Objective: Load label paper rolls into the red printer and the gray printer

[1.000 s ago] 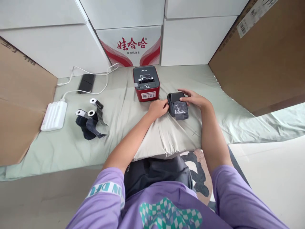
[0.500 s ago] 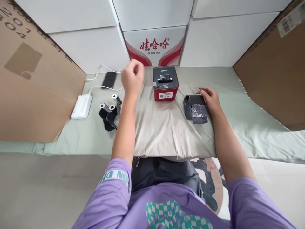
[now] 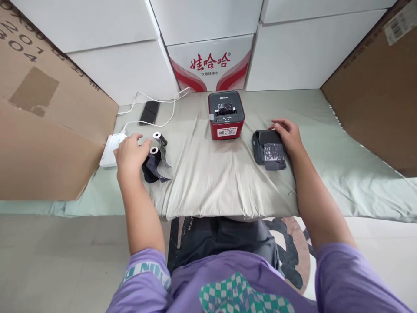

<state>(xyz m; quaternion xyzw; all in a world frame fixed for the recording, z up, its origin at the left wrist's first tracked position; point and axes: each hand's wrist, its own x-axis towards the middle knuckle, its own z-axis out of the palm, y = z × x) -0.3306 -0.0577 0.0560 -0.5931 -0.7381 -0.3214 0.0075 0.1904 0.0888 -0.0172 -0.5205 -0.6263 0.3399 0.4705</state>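
My left hand [image 3: 130, 153] is at the left, its fingers spread and curved downward with nothing visible in them. It hovers at or just above the small paper rolls and hides part of the group. One roll [image 3: 160, 138] lies behind; another roll [image 3: 154, 151] trails a dark printed strip. A white power bank [image 3: 109, 150] is partly covered by the same hand. On the right, my right hand [image 3: 289, 135] rests with loose fingers against the side of a small black portable printer [image 3: 258, 150]. From that printer hangs a dark printed label strip [image 3: 274, 156].
A red and black label printer [image 3: 226, 132] stands at the middle back. A phone [image 3: 149, 112] and a white cable [image 3: 172, 114] lie at the back left. Cardboard boxes [image 3: 39, 143] flank both sides, and white boxes [image 3: 208, 19] rise behind the cloth-covered table [image 3: 215, 182].
My left hand has come from the air near the red printer, leftward and down to the rolls, and its closed fingers have opened. My right hand stays by the black printer.
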